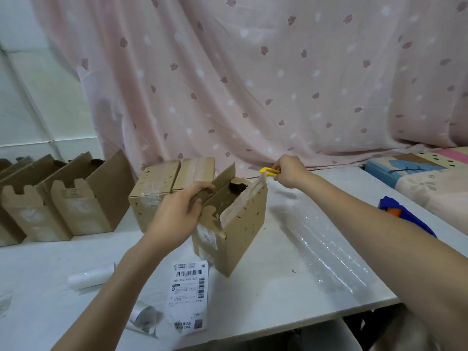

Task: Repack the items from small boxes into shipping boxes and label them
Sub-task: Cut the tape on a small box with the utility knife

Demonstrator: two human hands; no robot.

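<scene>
A brown cardboard box point(238, 231) stands in the middle of the white table point(278, 295), its top flaps partly open with clear tape along one edge. My left hand point(177, 211) grips the near flap at the box's left side. My right hand point(288, 172) holds a small yellow cutter point(269, 171) at the box's far right top corner, where the tape ends. A printed shipping label point(188, 293) lies flat on the table in front of the box. Two taped boxes point(162, 188) stand just behind it.
Several open-topped cardboard boxes point(58, 198) line the table's left side. A roll of clear wrap point(326, 247) lies unrolled to the right. A white roll point(90, 276) and label backing paper point(147, 319) lie near the front edge. A blue object point(402, 214) sits at the right edge.
</scene>
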